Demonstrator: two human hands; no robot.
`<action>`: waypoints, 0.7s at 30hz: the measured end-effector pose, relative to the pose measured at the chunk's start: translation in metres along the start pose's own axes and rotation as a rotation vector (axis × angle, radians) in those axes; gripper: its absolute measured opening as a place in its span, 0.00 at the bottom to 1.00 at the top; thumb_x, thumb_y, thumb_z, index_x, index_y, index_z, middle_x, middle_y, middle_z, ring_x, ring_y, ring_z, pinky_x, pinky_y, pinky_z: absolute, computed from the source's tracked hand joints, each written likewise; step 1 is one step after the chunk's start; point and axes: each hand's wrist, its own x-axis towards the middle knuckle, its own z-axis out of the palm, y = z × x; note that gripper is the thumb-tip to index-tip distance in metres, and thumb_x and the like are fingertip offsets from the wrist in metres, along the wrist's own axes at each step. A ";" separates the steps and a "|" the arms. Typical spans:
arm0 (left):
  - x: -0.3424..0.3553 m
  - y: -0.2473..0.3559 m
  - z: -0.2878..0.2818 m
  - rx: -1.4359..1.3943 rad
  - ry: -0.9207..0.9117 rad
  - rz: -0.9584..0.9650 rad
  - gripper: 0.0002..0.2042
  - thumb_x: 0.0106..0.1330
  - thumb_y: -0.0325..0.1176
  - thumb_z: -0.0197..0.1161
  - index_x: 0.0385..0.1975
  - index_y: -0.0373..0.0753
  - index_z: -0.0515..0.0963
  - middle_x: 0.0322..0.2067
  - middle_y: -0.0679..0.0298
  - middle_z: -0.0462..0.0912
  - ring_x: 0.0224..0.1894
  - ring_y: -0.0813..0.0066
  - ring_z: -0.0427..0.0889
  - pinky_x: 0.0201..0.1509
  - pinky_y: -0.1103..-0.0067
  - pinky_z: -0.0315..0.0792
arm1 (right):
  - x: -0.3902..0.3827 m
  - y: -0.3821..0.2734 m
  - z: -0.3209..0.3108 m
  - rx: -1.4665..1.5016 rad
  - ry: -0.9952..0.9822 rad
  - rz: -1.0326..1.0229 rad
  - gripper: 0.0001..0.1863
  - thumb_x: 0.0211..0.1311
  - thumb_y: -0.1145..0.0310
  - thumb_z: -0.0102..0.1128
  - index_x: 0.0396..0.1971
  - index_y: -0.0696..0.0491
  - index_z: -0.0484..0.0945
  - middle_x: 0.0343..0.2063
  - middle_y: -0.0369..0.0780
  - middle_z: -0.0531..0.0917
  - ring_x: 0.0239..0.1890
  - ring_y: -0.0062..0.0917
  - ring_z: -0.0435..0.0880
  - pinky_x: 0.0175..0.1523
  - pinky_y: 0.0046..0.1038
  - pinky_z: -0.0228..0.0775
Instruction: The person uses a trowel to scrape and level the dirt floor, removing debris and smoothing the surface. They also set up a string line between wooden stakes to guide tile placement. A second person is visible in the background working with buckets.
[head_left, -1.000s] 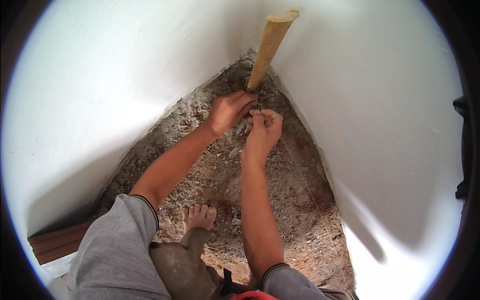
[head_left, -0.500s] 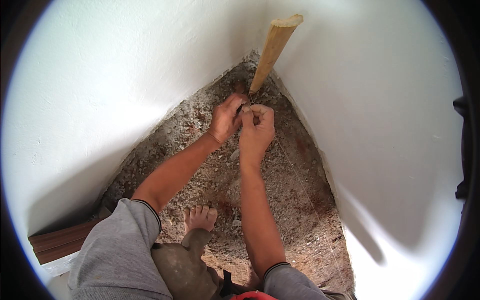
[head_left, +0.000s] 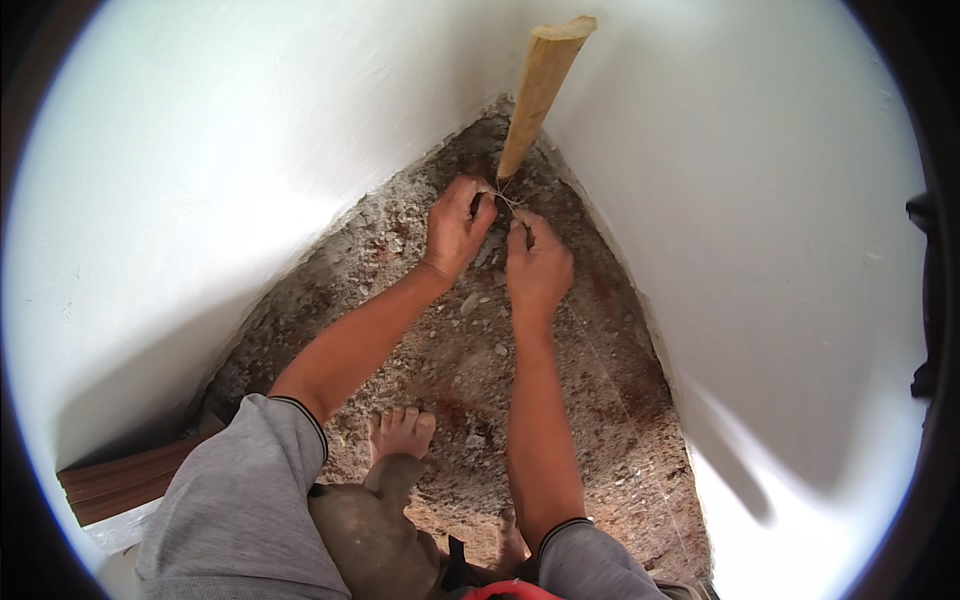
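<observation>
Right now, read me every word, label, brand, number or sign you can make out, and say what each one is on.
There are none: no readable text shows on the wooden post, the white walls, the grey sleeves or the brown boards.

Looks steeply down from the person's head, as the left one of a side-by-side pair. Faces a corner between a left wall (head_left: 200, 180) and a right wall (head_left: 770, 220), with bare ground (head_left: 455, 370) across the middle. Takes in, from near, the forearms (head_left: 360, 345) rising from the lower edge. Catches the wooden post (head_left: 545, 95) from above, nearest at its top end. Bends straight edges toward a round fisheye rim.
</observation>
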 end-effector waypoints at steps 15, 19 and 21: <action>0.014 0.002 0.019 -0.074 0.247 -0.246 0.06 0.71 0.29 0.62 0.40 0.34 0.78 0.34 0.54 0.85 0.31 0.63 0.82 0.38 0.69 0.76 | 0.011 -0.010 -0.007 -0.123 -0.097 -0.051 0.14 0.71 0.65 0.62 0.52 0.41 0.89 0.48 0.41 0.90 0.48 0.42 0.89 0.53 0.40 0.81; 0.017 -0.002 0.023 -0.107 0.284 -0.281 0.05 0.70 0.28 0.62 0.40 0.34 0.78 0.34 0.55 0.85 0.32 0.64 0.81 0.38 0.69 0.76 | 0.011 -0.011 -0.004 -0.152 -0.095 -0.069 0.14 0.71 0.65 0.62 0.52 0.41 0.89 0.48 0.40 0.90 0.47 0.41 0.90 0.52 0.40 0.82; 0.017 -0.004 0.026 -0.088 0.290 -0.285 0.05 0.70 0.28 0.63 0.40 0.34 0.78 0.35 0.56 0.85 0.32 0.65 0.82 0.38 0.69 0.76 | 0.010 -0.012 -0.002 -0.148 -0.116 -0.080 0.13 0.71 0.64 0.62 0.51 0.41 0.89 0.47 0.40 0.90 0.47 0.41 0.90 0.51 0.40 0.82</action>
